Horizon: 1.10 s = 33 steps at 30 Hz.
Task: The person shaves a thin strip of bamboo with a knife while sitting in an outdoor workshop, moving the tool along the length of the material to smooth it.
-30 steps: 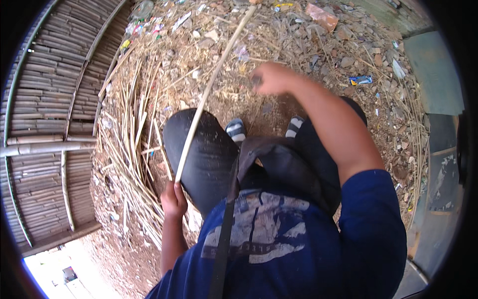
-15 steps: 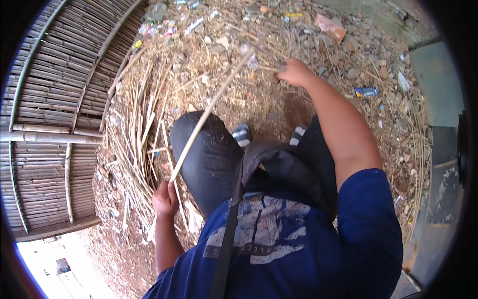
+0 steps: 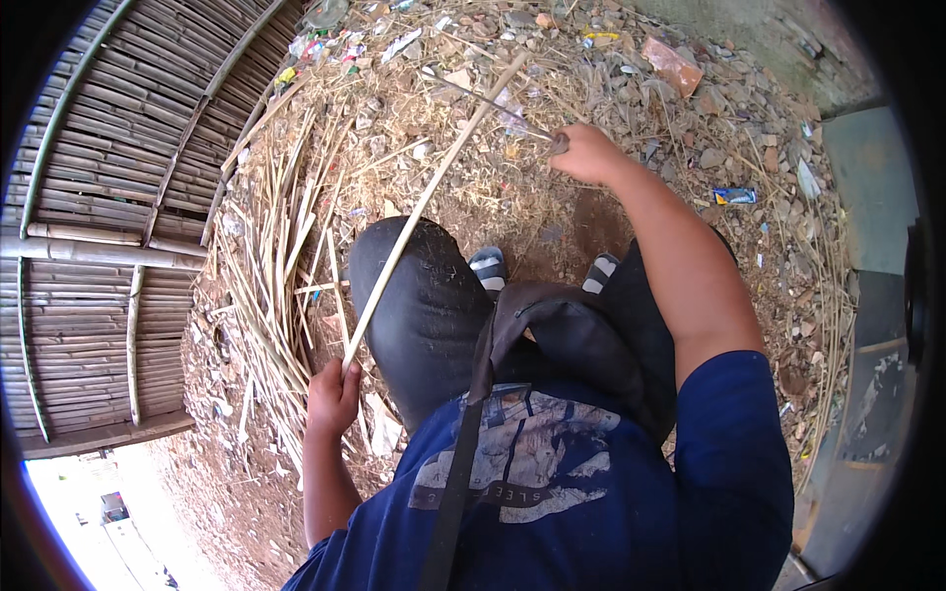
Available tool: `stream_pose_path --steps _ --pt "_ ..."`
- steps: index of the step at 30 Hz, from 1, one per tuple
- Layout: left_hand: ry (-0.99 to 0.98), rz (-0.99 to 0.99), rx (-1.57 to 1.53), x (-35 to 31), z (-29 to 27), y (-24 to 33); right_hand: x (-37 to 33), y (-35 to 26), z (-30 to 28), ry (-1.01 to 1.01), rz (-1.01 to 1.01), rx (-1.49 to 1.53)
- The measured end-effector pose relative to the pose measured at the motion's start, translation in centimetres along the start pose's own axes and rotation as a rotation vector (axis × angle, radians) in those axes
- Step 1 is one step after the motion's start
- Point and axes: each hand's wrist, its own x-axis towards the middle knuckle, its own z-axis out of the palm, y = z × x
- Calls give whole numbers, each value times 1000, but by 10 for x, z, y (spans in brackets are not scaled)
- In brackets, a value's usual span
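While the person crouches, both hands work one long bamboo strip (image 3: 424,202).
Left hand (image 3: 333,399) grips its near end beside the knee (image 3: 414,295); right hand (image 3: 588,153) closes on a thin blade (image 3: 493,101) beyond the knee, meeting the strip's far end.

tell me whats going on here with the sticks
A person sits or crouches over littered, straw-strewn dirt ground. Their left hand grips the near end of a long pale bamboo strip that slants up across their left knee. Their right hand reaches forward, fingers closed on a thin dark rod-like tool. A pile of split bamboo strips lies to the left, beside a bamboo slat wall.
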Motion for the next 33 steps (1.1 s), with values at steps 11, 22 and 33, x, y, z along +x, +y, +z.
stream_pose_path --steps 11,22,33 --pt "-173 12 -167 -6 -19 25 -43 -67 11 -206 -428 -276" --pt "-82 -65 125 -5 -22 43 -24 -56 11 -321 -226 -281" --pt "-15 -70 269 -7 -12 48 -19 -32 -6 -229 -94 -214"
